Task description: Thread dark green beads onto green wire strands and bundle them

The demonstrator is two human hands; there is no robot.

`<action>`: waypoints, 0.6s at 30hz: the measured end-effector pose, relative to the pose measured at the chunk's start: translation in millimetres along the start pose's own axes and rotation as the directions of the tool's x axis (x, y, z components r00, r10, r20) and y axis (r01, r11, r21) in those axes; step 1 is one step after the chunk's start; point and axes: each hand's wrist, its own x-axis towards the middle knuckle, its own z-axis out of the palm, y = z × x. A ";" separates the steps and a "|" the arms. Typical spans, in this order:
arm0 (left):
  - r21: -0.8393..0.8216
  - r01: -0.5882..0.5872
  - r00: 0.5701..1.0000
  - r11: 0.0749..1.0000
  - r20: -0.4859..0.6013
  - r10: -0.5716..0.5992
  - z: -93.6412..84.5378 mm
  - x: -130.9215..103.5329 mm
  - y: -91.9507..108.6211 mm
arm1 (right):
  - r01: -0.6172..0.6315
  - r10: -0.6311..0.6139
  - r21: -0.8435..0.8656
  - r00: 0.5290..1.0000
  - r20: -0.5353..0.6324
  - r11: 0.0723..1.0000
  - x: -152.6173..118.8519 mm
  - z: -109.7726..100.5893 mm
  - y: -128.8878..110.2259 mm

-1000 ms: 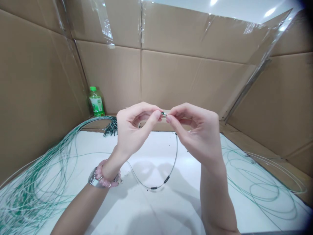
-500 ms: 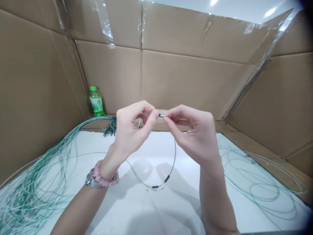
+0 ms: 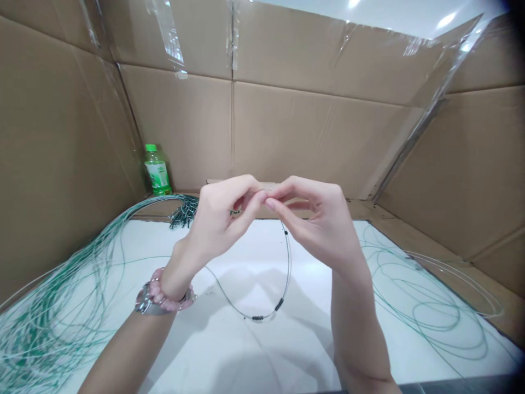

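Note:
Fingertips nearly touching, my left hand (image 3: 223,221) and my right hand (image 3: 314,221) are raised above the white tabletop (image 3: 229,361). Each is pinched shut on a thin cord (image 3: 289,262), whose held part is hidden between the fingers. Below them the cord hangs in a loop. One cluster of small black beads (image 3: 258,318) sits at the bottom of the loop, and a second black cluster (image 3: 279,304) is just to its right. Higher up, a tiny black piece (image 3: 286,232) shows on the cord near my right hand.
Many green and white cords (image 3: 49,312) lie tangled at left, their dark ends (image 3: 184,212) bunched behind my left hand. Loose green coils (image 3: 435,312) spread at right. A green bottle (image 3: 157,172) stands in the back left corner. Cardboard walls (image 3: 320,131) enclose the table.
My right hand has moved left, so the fingertips now meet and cover the short stretch of cord and dark piece seen between them before. The view has shifted slightly.

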 end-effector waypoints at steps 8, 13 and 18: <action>-0.009 0.019 1.000 1.000 0.003 -0.019 6.0 -1.2 0.5 | -0.117 0.127 -0.066 0.975 0.183 0.991 -1.2 -23.0 3.5; -0.175 0.078 0.995 0.981 -0.043 -0.086 13.2 -4.2 -1.5 | -0.077 0.069 0.061 0.991 0.118 0.995 1.6 -14.6 5.4; -0.358 0.273 0.953 0.893 -0.029 -0.303 59.9 -11.6 -22.0 | -0.015 0.010 0.148 0.999 0.035 0.989 1.8 -23.0 7.1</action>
